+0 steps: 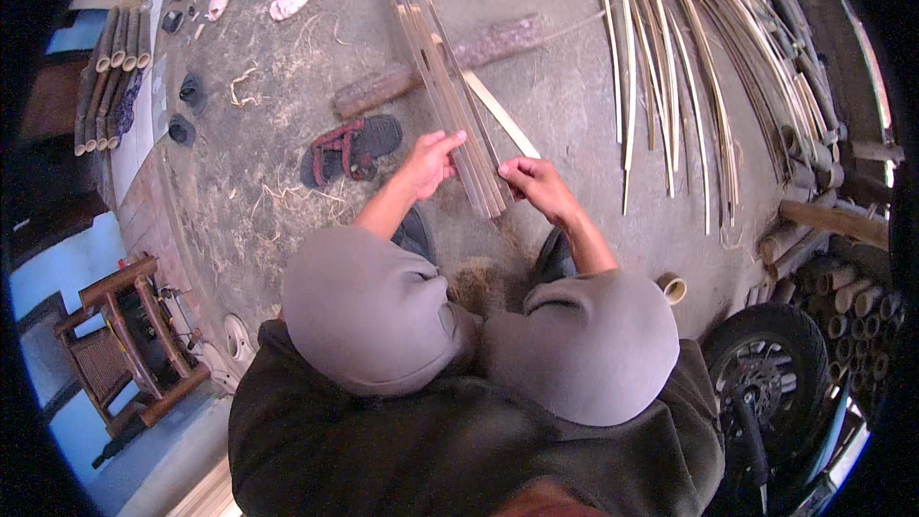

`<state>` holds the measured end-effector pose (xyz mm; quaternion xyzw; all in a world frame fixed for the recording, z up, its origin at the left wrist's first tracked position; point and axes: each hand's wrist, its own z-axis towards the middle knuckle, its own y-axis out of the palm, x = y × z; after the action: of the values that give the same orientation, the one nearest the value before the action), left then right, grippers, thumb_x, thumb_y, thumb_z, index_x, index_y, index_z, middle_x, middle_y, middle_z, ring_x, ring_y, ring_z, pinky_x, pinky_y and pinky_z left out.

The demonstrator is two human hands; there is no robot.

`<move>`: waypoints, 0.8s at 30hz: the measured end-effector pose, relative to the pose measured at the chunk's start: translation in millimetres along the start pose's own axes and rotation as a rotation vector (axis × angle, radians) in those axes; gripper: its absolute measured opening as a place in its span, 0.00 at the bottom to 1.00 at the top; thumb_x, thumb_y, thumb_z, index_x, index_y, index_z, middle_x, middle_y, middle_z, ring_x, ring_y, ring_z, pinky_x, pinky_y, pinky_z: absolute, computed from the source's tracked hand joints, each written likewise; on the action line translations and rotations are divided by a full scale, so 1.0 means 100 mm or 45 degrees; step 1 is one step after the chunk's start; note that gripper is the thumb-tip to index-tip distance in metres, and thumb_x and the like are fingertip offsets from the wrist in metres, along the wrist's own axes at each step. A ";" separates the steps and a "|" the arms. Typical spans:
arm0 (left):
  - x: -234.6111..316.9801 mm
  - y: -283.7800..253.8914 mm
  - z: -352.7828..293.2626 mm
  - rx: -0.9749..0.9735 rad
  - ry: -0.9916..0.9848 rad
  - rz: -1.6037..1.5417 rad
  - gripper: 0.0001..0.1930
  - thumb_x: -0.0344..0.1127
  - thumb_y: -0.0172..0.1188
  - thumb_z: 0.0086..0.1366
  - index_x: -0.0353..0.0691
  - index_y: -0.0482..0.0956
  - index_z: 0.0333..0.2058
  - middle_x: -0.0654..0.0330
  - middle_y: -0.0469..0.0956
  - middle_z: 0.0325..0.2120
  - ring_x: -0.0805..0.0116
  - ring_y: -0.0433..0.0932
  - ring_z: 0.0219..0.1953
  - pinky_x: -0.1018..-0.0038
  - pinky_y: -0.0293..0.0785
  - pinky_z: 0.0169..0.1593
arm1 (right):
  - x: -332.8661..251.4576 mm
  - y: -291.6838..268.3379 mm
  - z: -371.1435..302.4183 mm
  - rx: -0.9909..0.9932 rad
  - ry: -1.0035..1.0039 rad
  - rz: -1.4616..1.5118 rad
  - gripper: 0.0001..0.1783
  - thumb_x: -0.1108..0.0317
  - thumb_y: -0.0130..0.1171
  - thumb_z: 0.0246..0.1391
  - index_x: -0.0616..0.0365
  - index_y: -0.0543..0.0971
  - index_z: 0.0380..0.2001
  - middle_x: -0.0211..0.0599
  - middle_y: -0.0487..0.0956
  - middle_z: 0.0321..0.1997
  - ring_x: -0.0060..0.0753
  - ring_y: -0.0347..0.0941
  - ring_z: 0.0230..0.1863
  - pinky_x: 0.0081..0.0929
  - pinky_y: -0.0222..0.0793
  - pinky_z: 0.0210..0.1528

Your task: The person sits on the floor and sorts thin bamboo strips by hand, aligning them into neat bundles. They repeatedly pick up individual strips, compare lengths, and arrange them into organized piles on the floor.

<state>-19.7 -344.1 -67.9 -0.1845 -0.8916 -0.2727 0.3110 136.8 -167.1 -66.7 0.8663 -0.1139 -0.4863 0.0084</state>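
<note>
Between my knees a bundle of long, thin bamboo strips (448, 101) runs away from me, its near ends just past my hands. My left hand (431, 165) grips the left edge of the bundle, thumb and forefinger against the strips, the other fingers curled. At the right edge, my right hand (536, 187) is closed in a pinch on the near part of the strips. A paler, wider bamboo slat (500, 113) slants out beside the bundle toward my right hand. The strips lie across a rough log (383, 86) on the concrete floor.
Dark red-strapped sandals (352, 150) lie left of my hands, amid fibre shavings. Many long bamboo strips (670, 86) spread at far right. Bamboo tubes (847, 302) and a motorcycle wheel (766, 373) stand at right. A bamboo chair (134, 340) is at left.
</note>
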 end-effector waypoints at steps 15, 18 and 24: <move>0.13 0.07 -0.02 -0.005 -0.100 0.043 0.24 0.57 0.46 0.71 0.41 0.76 0.39 0.63 0.78 0.30 0.72 0.76 0.30 0.73 0.72 0.33 | -0.12 0.32 -0.05 -0.159 -0.169 -0.133 0.09 0.63 0.60 0.59 0.58 0.79 0.35 0.28 0.76 0.27 0.19 0.68 0.32 0.22 0.66 0.37; 0.03 0.00 -0.02 -0.008 -0.025 0.124 0.22 0.55 0.49 0.70 0.41 0.76 0.37 0.64 0.77 0.28 0.73 0.75 0.27 0.74 0.71 0.30 | -0.05 0.29 0.04 -0.147 -0.437 -0.259 0.12 0.67 0.58 0.61 0.58 0.74 0.46 0.24 0.74 0.31 0.15 0.67 0.31 0.19 0.65 0.33; 0.03 0.07 -0.03 0.075 0.050 0.270 0.19 0.52 0.52 0.70 0.40 0.76 0.37 0.64 0.77 0.29 0.75 0.75 0.28 0.73 0.73 0.29 | -0.07 0.29 -0.06 -0.036 -0.178 0.084 0.25 0.68 0.56 0.61 0.55 0.62 0.59 0.46 0.81 0.37 0.28 0.76 0.38 0.28 0.70 0.37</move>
<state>-17.5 -339.8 -61.3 -0.2631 -0.8684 -0.2153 0.3609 132.7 -194.6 -54.3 0.8257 -0.1359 -0.5467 0.0286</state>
